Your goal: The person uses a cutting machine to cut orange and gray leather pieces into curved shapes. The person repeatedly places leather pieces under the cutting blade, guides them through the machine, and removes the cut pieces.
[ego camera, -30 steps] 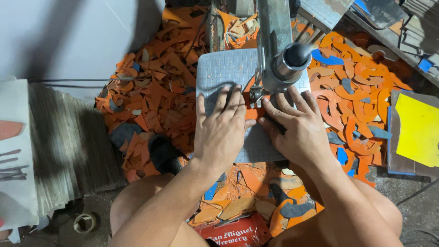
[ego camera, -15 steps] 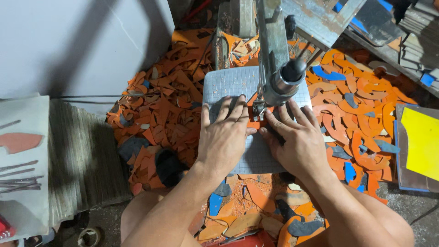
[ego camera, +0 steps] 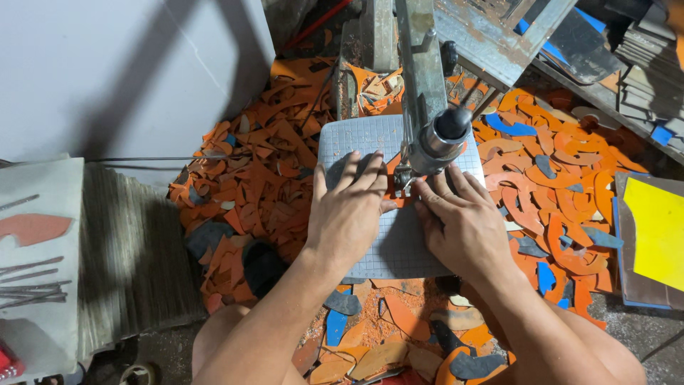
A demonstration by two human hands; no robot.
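My left hand (ego camera: 349, 210) and my right hand (ego camera: 459, 221) lie flat, palms down, on the grey gridded table (ego camera: 399, 249) of a scroll saw. Between the fingertips a small orange piece (ego camera: 394, 187) is pressed against the table, right at the saw's blade foot (ego camera: 402, 180). The saw's metal arm (ego camera: 420, 71) reaches over the table and ends in a round head with a black knob (ego camera: 450, 127). Most of the orange piece is hidden under my fingers.
Orange, blue and grey offcuts (ego camera: 249, 185) cover the floor on both sides of the saw and under it. A ribbed grey stack (ego camera: 135, 249) and a white board with an orange shape (ego camera: 32, 228) lie at left. A yellow sheet (ego camera: 659, 232) lies at right.
Both hands stay pressed on the piece at the blade, with only small finger shifts. The view has tilted up, so the saw table sits lower in the frame.
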